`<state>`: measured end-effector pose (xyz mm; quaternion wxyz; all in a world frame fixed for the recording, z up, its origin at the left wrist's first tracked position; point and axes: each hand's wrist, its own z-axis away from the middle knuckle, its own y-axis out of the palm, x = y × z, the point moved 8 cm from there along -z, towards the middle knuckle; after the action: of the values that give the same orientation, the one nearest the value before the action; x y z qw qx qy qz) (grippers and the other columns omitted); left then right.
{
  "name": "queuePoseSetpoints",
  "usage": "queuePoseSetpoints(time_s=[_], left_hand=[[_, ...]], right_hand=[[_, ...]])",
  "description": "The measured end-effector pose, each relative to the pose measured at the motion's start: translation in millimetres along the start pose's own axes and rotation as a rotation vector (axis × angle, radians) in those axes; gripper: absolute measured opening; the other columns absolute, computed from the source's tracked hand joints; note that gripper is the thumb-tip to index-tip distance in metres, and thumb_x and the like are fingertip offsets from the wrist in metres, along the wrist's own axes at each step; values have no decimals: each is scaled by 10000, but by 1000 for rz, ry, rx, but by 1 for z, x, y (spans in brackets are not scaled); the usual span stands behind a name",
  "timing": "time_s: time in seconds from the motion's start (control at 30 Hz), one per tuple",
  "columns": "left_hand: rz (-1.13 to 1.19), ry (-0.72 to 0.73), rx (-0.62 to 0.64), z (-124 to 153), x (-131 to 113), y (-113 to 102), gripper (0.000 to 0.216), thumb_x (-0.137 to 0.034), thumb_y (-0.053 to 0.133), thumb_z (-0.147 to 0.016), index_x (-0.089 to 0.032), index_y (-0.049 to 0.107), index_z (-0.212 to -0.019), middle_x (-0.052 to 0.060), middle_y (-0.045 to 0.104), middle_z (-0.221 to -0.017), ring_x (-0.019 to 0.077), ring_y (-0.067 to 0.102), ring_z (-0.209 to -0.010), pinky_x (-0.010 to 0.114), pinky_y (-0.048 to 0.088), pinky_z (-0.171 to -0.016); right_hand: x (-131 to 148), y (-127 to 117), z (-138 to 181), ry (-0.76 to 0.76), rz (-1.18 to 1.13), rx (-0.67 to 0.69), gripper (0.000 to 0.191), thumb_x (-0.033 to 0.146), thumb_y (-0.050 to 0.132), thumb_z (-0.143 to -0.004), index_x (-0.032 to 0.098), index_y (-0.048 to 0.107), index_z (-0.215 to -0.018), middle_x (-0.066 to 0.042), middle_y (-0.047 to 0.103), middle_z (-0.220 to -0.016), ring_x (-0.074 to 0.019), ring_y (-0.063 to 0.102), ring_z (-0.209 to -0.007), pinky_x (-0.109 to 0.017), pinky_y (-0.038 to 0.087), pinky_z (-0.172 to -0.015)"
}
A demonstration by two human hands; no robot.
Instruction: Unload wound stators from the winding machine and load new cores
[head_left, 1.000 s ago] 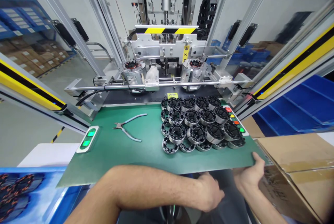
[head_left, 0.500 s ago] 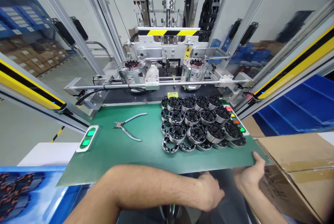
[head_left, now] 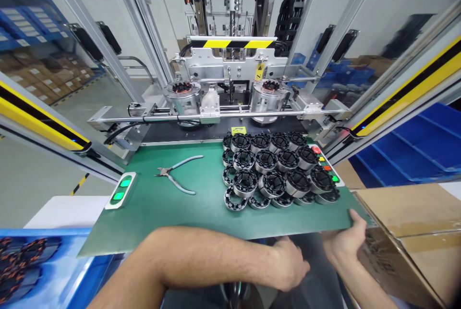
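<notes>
- Right hand [head_left: 344,246]: fingers curled loosely at the near right corner of the green surface [head_left: 173,208], thumb touching its edge; a real grip seems unlikely.
- Left hand [head_left: 290,263]: fingers relaxed, holding nothing, below the near edge.
- Beyond the fingers: stacked stator rings [head_left: 277,169].
- Left of them, open mat around the cutters [head_left: 178,174].

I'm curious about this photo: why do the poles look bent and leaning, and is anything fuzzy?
Head view: the wide lens splays the frame posts outward; the blue bin at the corner looks smeared; the metal rings and left hand stay sharp, evenly lit.
</notes>
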<state>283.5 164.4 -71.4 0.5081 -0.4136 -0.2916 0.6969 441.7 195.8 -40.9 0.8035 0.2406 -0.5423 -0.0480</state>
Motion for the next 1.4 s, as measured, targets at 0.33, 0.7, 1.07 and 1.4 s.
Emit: queuePoseSetpoints(time_s=[0.33, 0.7, 1.07, 1.4], left_hand=[[-17, 5, 12, 8, -2, -7, 609, -254, 565, -995, -109, 687, -1574, 279, 787, -1462, 405, 763, -1362, 606, 633, -1051], [-43, -5, 26, 5, -2, -4, 574, -245, 568, -1042, -124, 675, -1593, 267, 775, -1509, 397, 753, -1401, 593, 637, -1072], [-24, -20, -78, -3, 1, 0, 564, -258, 695, -962, -149, 752, -1512, 253, 831, -1375, 389, 801, -1247, 568, 647, -979], [-6, -36, -82, -5, 0, 3, 563, -253, 706, -947, -150, 760, -1498, 251, 830, -1372, 366, 797, -1211, 489, 615, -898]], right_hand=[[-2, -2, -3, -4, -4, 11, 362, 434, 718, -843, 220, 772, -1130, -27, 825, -1246, -243, 731, -1314, -344, 658, -1129], [-1, -2, -4, -28, -3, 1, 382, 409, 719, -855, 225, 795, -1180, -12, 823, -1270, -227, 732, -1317, -323, 666, -1107], [1, -4, -2, -32, -52, -31, 364, 378, 762, -852, 227, 810, -1180, 10, 816, -1350, -172, 749, -1250, -199, 658, -970], [1, 1, 1, -6, -21, 2, 363, 392, 705, -894, 195, 811, -1180, -30, 830, -1281, -184, 755, -1226, -227, 653, -999]])
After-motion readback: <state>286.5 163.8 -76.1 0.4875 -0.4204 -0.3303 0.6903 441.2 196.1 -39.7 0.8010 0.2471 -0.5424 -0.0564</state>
